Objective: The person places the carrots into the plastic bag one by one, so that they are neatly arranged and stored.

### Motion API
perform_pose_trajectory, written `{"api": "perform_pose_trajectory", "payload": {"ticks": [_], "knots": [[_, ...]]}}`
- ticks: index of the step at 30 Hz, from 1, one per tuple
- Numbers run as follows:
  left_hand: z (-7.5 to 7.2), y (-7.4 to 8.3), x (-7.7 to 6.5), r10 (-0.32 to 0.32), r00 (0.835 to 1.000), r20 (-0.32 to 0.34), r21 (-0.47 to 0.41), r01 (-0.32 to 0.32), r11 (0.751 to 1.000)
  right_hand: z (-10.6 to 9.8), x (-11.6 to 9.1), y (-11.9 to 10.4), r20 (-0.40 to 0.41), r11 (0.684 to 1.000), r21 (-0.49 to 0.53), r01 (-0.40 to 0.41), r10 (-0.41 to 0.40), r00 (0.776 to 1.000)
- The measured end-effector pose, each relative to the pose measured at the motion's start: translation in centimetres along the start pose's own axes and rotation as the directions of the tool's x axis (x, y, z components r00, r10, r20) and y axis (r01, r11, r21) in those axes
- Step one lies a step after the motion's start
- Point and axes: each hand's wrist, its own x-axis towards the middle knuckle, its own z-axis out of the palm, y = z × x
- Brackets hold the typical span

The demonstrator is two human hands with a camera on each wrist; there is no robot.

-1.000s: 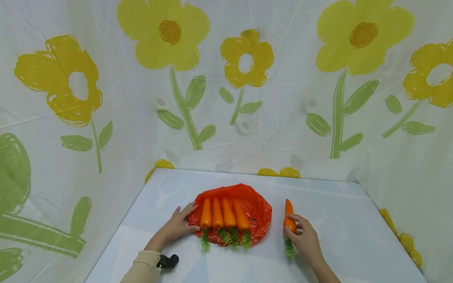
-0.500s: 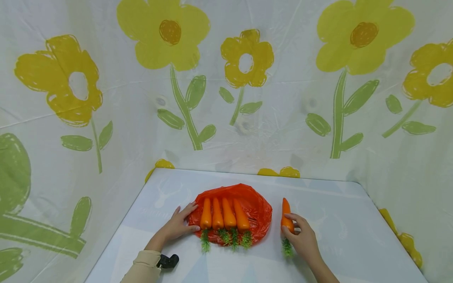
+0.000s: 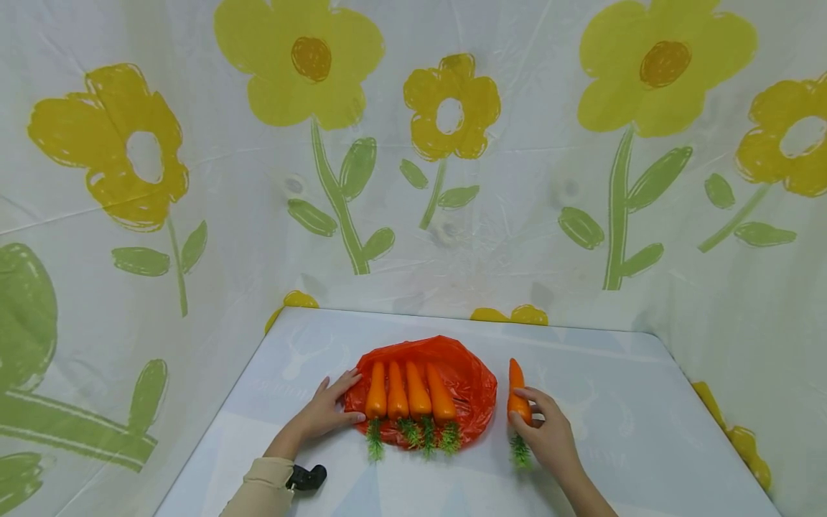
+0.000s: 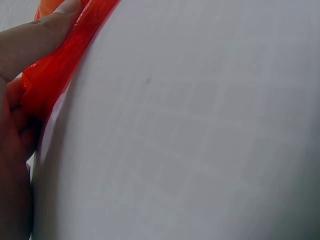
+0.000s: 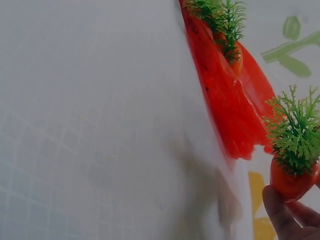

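Observation:
A red plastic bag (image 3: pixel 477 384) lies spread on the table, with several orange toy carrots (image 3: pixel 417 393) side by side on it, green tops toward the person. My left hand (image 3: pixel 323 416) holds the bag's left edge; in the left wrist view the thumb (image 4: pixel 37 44) lies over the red plastic and the fingers curl at its side. Right of the bag, my right hand (image 3: pixel 550 433) pinches another toy carrot (image 3: pixel 516 377), its tip pointing away and its leafy top hanging below the fingers. The right wrist view shows this carrot's thick end (image 5: pixel 289 184) between the fingertips.
The pale patterned table (image 3: pixel 620 402) extends right of the carrots. A black device (image 3: pixel 306 477) sits at the left wrist beside the beige sleeve (image 3: pixel 263 488). White curtains (image 3: pixel 504 237) printed with yellow flowers surround the table.
The right hand has moved slightly left with its carrot, closer to the bag's right edge. The left hand, the bag and the carrots on it have stayed in place.

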Motion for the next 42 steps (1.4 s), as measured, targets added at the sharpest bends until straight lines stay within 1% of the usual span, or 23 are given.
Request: {"api": "perform_pose_trajectory", "payload": {"ticks": [6,10,13,20,27,31,35,42], "knots": [[0.0,0.2,-0.1,-0.008,1.0,0.001,-0.008,0.008,1.0,0.3,-0.1,-0.4,-0.005,1.0,0.024,0.016,-0.016,1.0],[-0.1,0.3,-0.1,-0.008,1.0,-0.002,-0.008,0.008,1.0,0.5,-0.2,-0.7,-0.015,0.997,0.04,0.059,-0.058,0.998],[0.0,0.2,-0.1,-0.009,1.0,-0.004,-0.006,0.009,1.0,0.7,-0.2,-0.8,-0.011,0.996,0.05,0.077,-0.076,0.997],[0.1,-0.1,-0.1,-0.012,1.0,-0.006,-0.011,0.012,1.0,1.0,-0.2,-1.3,0.018,0.995,0.075,0.063,-0.065,0.998],[-0.1,0.2,-0.1,0.003,1.0,-0.003,-0.006,-0.003,1.0,1.0,-0.2,-1.5,0.029,0.996,0.063,0.057,-0.059,0.998],[-0.2,0.3,-0.2,0.017,1.0,-0.01,0.005,-0.017,1.0,1.1,-0.2,-1.6,0.029,0.995,0.062,0.078,-0.08,0.996],[-0.1,0.3,-0.3,0.017,1.0,-0.012,0.01,-0.017,1.0,1.2,-0.2,-1.6,0.026,0.992,0.066,0.107,-0.109,0.994],[-0.1,0.4,-0.2,0.005,1.0,-0.007,0.004,-0.004,1.0,1.5,-0.1,-1.9,0.031,0.991,0.072,0.112,-0.115,0.993]]}}
